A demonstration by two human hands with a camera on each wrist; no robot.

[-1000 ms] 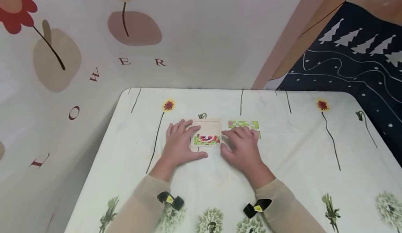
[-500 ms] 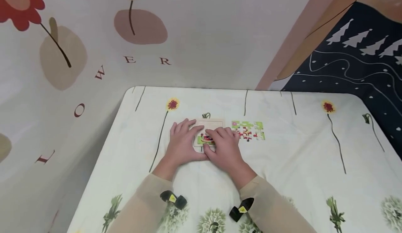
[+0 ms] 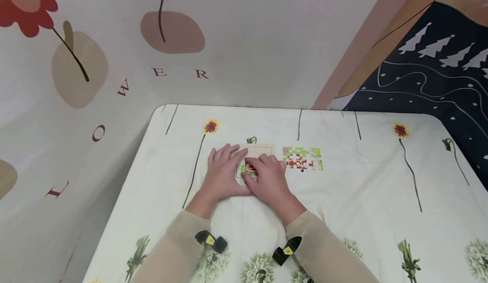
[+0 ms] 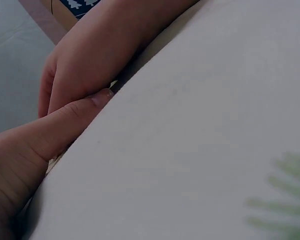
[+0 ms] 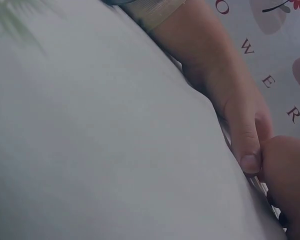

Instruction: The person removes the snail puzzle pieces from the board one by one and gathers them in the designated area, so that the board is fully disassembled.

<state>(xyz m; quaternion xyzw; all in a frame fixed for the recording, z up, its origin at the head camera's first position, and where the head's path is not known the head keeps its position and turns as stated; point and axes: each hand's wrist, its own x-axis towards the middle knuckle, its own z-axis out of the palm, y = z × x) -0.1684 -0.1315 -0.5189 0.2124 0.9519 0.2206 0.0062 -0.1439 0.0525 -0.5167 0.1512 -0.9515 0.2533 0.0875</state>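
In the head view a shallow wooden puzzle tray [image 3: 263, 149] lies on the table, with puzzle pieces showing a watermelon slice [image 3: 250, 168] along its near side. My left hand [image 3: 223, 173] rests at the tray's left edge, its fingers spread over that side and its thumb stretched out below it. Over the near part of the tray is my right hand [image 3: 270, 177], thumb and index finger set about the pieces there. Whether they pinch a piece is hidden. Both wrist views show the hands close together: left thumb [image 4: 75, 112], right hand [image 4: 90, 60].
More puzzle pieces [image 3: 302, 159], green and red, lie grouped in rows right of the tray. A white cloth [image 3: 362, 181] with printed flowers covers the table. A wall with printed letters [image 3: 244, 75] stands behind the far edge.
My right hand has moved left from the tray's right edge onto the pieces inside it, uncovering the group on the right. The left hand has stayed at the tray.
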